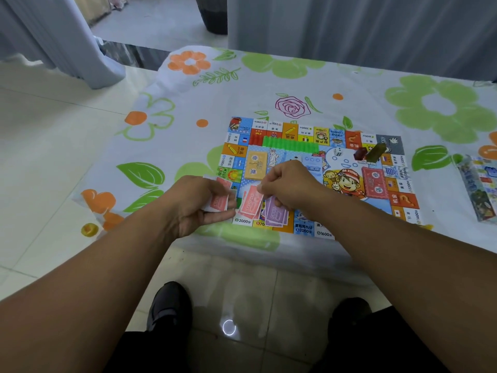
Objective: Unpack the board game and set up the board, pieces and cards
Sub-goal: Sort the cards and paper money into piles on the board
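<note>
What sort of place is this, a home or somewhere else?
Most likely a room in someone's home: a flower-print tablecloth, a pale tiled floor, long grey curtains behind, and a board game laid out.

Pale grey curtains [349, 28] hang in folds across back of room, light soft and even. Plastic tablecloth [295, 76], white with green and orange flowers and one purple rose outline, fills middle ground. Glossy cream floor tiles [53, 146] at left and below; small ring of light [228, 327] reflects near bottom. Dark round container [212, 14] stands between curtains.
</note>
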A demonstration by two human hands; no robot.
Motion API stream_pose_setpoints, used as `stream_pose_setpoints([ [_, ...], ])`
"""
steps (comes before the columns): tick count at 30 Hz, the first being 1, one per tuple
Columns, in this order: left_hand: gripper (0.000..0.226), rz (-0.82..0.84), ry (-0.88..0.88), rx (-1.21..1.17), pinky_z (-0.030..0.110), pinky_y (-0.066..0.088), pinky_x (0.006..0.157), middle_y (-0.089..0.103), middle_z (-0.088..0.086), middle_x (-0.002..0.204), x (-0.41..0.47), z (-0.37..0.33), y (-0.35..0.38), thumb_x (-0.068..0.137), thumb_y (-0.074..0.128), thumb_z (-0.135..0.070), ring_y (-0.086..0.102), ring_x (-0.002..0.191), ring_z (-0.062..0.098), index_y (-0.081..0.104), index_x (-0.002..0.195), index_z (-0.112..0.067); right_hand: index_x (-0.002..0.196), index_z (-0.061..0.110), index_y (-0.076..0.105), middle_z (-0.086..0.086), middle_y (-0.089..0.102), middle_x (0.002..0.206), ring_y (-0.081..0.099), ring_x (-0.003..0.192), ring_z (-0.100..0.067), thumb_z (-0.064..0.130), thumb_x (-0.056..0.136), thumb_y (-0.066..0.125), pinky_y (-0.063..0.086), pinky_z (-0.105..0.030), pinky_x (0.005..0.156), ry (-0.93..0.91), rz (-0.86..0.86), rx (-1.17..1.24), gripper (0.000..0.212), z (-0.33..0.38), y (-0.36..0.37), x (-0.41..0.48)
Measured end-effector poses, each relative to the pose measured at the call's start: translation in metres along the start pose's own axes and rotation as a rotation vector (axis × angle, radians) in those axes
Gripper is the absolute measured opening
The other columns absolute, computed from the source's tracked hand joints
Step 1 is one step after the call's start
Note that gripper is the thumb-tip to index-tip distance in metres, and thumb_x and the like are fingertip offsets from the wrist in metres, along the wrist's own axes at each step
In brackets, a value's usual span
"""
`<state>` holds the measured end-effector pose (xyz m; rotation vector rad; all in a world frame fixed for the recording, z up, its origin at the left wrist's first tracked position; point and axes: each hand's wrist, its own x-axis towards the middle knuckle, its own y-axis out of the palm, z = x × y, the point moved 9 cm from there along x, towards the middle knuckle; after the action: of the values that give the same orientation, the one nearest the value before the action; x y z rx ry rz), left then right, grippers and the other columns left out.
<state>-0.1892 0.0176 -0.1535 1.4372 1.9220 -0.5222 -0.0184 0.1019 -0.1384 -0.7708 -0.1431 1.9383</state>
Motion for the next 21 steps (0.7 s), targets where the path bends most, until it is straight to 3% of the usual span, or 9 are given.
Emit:
stream_pose_setpoints([
  [3,0.012,0.031,0.000,-0.009,0.039,0.063,0.074,0.072,0.011,0.086,-0.002,-0.001,0.003,0.092,0.057,-0.001,0.070,0.076,0.020,0.064,0.100,-0.007,0.090,-0.006,0.069,-0.010,0.067,0.074,0.055,0.050,-0.012,0.005,0.090,0.072,0.042,-0.019,0.043,0.004,-0.002,-0.063,0.012,-0.003,0.002,0.002],
  [7,0.018,0.055,0.002,-0.030,0.038,0.064,0.068,0.072,0.012,0.087,-0.004,-0.003,0.007,0.091,0.052,0.001,0.070,0.074,0.021,0.064,0.103,-0.006,0.090,-0.003,0.069,-0.011,0.068,0.085,0.064,0.073,-0.020,0.008,0.087,0.076,0.051,-0.031,0.066,-0.012,-0.037,-0.100,0.014,-0.004,0.002,0.006],
  [9,0.023,0.058,0.005,-0.042,0.038,0.064,0.066,0.072,0.014,0.091,-0.005,-0.004,0.010,0.092,0.049,0.005,0.072,0.078,0.024,0.064,0.108,-0.003,0.091,-0.004,0.069,-0.012,0.069,0.087,0.064,0.075,-0.018,0.007,0.087,0.075,0.051,-0.033,0.071,-0.030,-0.059,-0.096,0.013,-0.001,-0.001,0.006],
  [12,0.026,0.084,0.013,-0.044,0.041,0.064,0.066,0.075,0.017,0.096,-0.007,-0.003,0.013,0.092,0.051,0.012,0.075,0.084,0.029,0.064,0.111,0.000,0.095,-0.007,0.067,-0.005,0.066,0.080,0.056,0.055,-0.007,0.008,0.091,0.072,0.046,-0.025,0.054,-0.066,-0.034,-0.026,0.016,0.008,0.000,0.002],
  [14,0.026,0.085,0.019,-0.020,0.039,0.063,0.064,0.076,0.016,0.097,-0.008,-0.003,0.014,0.091,0.056,0.013,0.076,0.082,0.028,0.066,0.112,0.001,0.094,-0.004,0.066,-0.006,0.066,0.081,0.046,0.043,-0.010,0.017,0.094,0.070,0.038,-0.022,0.043,-0.081,0.029,0.059,0.021,0.014,0.007,-0.003],
  [17,0.029,0.087,0.035,0.012,0.035,0.062,0.063,0.076,0.015,0.101,-0.007,-0.002,0.014,0.089,0.060,0.013,0.076,0.082,0.026,0.066,0.114,0.000,0.089,0.007,0.067,-0.010,0.068,0.083,0.046,0.048,-0.014,0.025,0.093,0.072,0.035,-0.023,0.042,-0.110,0.105,0.110,0.019,0.022,0.017,-0.007],
  [21,0.030,0.093,0.038,0.042,0.032,0.062,0.062,0.076,0.014,0.099,-0.007,-0.002,0.015,0.087,0.064,0.012,0.076,0.082,0.025,0.067,0.114,0.000,0.092,0.007,0.069,-0.004,0.066,0.073,0.049,0.051,-0.015,0.013,0.091,0.073,0.037,-0.021,0.041,-0.133,0.113,0.100,0.007,0.026,0.020,-0.008],
])
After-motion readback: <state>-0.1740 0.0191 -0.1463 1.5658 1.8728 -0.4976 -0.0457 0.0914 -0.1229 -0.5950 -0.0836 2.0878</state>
